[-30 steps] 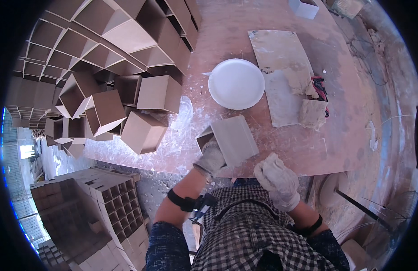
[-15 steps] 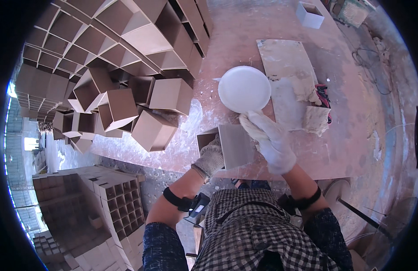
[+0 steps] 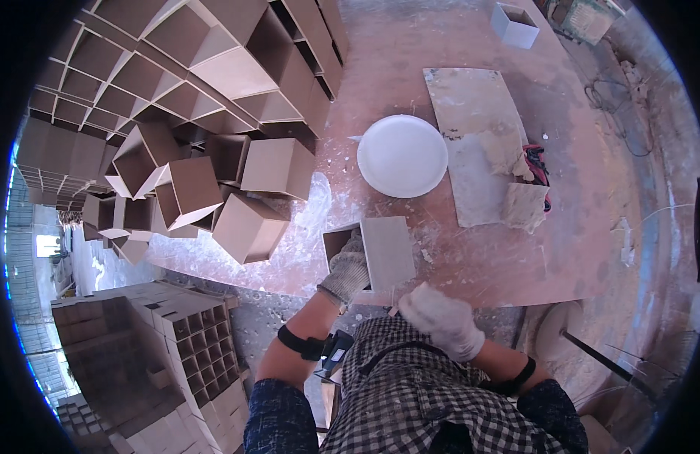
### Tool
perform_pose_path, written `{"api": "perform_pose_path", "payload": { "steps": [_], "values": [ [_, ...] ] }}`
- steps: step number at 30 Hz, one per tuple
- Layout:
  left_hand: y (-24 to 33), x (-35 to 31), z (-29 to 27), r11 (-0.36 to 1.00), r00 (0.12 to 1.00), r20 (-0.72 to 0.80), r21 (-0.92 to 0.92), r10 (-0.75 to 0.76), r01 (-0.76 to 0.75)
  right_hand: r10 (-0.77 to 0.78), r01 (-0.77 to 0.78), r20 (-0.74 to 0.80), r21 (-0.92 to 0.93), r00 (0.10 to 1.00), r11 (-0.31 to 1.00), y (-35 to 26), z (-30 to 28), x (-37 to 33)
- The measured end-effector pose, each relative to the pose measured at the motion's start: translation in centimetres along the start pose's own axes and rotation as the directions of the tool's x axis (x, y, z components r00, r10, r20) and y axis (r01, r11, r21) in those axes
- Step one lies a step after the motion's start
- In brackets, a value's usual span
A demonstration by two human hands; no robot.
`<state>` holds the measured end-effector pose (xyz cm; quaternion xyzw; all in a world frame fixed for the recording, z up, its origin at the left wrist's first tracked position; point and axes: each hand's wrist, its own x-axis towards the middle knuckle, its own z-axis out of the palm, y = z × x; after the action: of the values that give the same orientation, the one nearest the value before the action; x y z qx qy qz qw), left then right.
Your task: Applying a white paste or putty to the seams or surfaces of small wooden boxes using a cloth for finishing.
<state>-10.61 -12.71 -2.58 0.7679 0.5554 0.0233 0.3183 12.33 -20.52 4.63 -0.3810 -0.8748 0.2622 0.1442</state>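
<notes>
A square, open-ended brown box lies on its side at the table's near edge. My left hand, in a grey knitted glove, reaches into its open end and grips it from inside, with the fingertips hidden. My right hand, in a whitish glove, is just in front of the table edge, close to the checked apron and apart from the box. Its fingers are curled in, and a small brownish bit shows beside them, too small to name. Beyond the box rests a round white dish.
Loose boxes are heaped at the left before a tall stack of open boxes. Right of the dish lies a stained board with a crusted lump. A pale box stands far right. More stacked boxes stand lower left.
My right hand has left the box's right side and come back toward my body, its fingers curling from stretched out. My left hand stays in the box. The whole view has shifted slightly.
</notes>
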Motion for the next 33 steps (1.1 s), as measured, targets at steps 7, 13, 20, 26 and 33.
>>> {"api": "perform_pose_path", "payload": {
  "steps": [7, 13, 20, 26, 33],
  "values": [
    [-5.1, -1.0, 3.7, 0.782, 0.984, 0.177, -0.612, -0.01, 0.119, 0.26, -0.311, -0.604, 0.021, 0.754, 0.95, 11.9, -5.3, 7.4],
    [-2.9, 0.7, 2.6, 0.7, 0.907, 0.395, -0.69, 0.149, 0.185, 0.399, -0.541, -0.411, -0.327, 0.82, 0.775, 17.0, -4.6, 13.2],
    [-3.5, -0.3, 1.8, 0.592, 0.893, 0.419, -0.766, 0.163, 0.251, 0.332, -0.564, -0.482, -0.489, 0.811, 0.666, 13.2, -4.1, 1.9],
    [-4.0, 0.0, -2.1, 0.571, 0.871, 0.444, -0.779, 0.212, 0.259, 0.291, -0.507, -0.419, -0.628, 0.86, 0.59, 21.6, -3.6, -2.2],
    [-2.4, 0.8, 1.5, 0.25, 0.878, 0.366, -0.922, 0.308, 0.296, 0.335, -0.413, -0.554, -0.019, 0.763, 0.91, 17.1, -7.5, -0.8]
  ]
}}
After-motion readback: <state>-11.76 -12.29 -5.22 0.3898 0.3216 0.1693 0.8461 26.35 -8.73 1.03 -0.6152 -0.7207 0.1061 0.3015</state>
